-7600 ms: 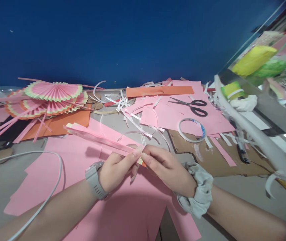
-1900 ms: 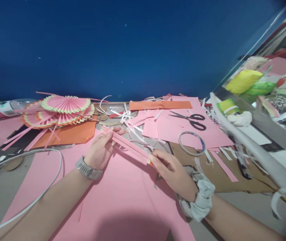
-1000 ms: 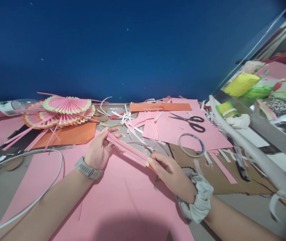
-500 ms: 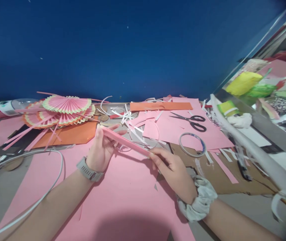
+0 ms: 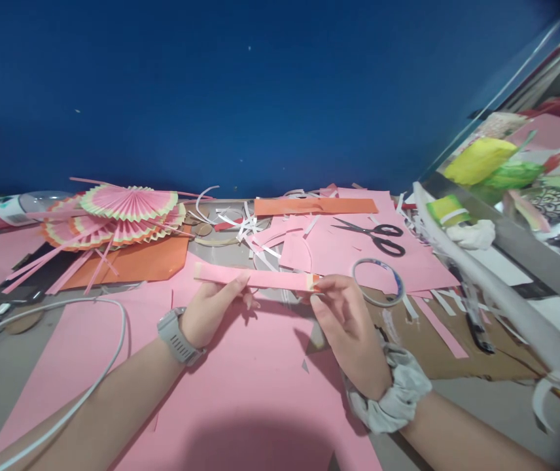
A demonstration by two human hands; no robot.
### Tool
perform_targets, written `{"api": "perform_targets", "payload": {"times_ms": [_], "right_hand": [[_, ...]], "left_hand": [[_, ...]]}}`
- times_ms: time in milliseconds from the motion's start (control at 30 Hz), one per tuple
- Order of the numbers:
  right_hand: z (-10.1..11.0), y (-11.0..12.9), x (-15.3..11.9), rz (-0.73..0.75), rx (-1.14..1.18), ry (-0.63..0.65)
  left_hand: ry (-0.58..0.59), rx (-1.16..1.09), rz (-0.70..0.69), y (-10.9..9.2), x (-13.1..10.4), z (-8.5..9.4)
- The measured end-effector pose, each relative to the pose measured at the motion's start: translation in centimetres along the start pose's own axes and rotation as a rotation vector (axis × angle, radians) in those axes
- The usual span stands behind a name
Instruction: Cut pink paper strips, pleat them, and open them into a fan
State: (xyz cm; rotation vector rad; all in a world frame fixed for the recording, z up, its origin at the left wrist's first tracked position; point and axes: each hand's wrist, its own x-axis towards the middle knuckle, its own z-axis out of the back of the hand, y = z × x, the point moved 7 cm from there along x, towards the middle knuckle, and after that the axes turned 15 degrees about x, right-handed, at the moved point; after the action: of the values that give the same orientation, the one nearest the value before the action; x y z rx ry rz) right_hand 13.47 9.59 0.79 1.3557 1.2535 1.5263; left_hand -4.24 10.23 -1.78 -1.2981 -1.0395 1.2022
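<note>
Between my hands a narrow folded pink paper strip [image 5: 275, 280] is held nearly level, with pale yellow ends and a bit of orange at the right one. My left hand [image 5: 216, 304] grips it left of its middle, thumb on the front face and the other fingers behind. At the right end, my right hand [image 5: 343, 320] pinches it between thumb and fingers. Beneath both hands lies a large pink paper sheet [image 5: 241, 399]. Pleated paper fans [image 5: 130, 206], pink with yellow and orange edges, are piled at the far left.
Black scissors [image 5: 381, 237] and a tape roll [image 5: 378, 281] lie on pink paper at the right. An orange strip [image 5: 314, 207] is behind, near white paper scraps [image 5: 248, 226]. A white cable [image 5: 123, 327] loops on the left. A bottle [image 5: 10, 210] lies far left.
The strip has swung from a slant to nearly level, its broad face now showing. My left hand has turned from palm-open support to gripping it with the thumb in front.
</note>
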Motion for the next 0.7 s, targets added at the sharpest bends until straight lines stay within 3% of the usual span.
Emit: {"api": "perform_targets", "payload": {"times_ms": [133, 233, 300, 367, 467, 567, 700], "right_hand": [[0.1, -0.4, 0.2, -0.037, 0.131, -0.007], [0.2, 0.1, 0.5, -0.024, 0.079, -0.002], [-0.5, 0.1, 0.6, -0.08, 0.014, 0.127], [-1.8, -0.4, 0.2, -0.22, 0.007, 0.339], [-3.5, -0.9, -1.0, -0.402, 0.087, 0.594], [-4.3, -0.9, -1.5, -0.424, 0.116, 0.674], [-4.4, -1.3, -1.5, -0.384, 0.024, 0.631]], "left_hand": [[0.047, 0.098, -0.018, -0.4, -0.3, -0.3], [0.141, 0.176, -0.023, -0.9, -0.9, -1.3], [0.231, 0.212, -0.03, -1.1, -1.2, -2.2], [0.302, 0.23, -0.037, -1.1, -1.5, -2.8], [0.293, 0.24, -0.046, -0.8, -1.4, -2.7], [0.269, 0.285, -0.044, -0.3, -1.4, -2.5], [0.31, 0.37, -0.037, 0.0, -1.9, -3.4]]}}
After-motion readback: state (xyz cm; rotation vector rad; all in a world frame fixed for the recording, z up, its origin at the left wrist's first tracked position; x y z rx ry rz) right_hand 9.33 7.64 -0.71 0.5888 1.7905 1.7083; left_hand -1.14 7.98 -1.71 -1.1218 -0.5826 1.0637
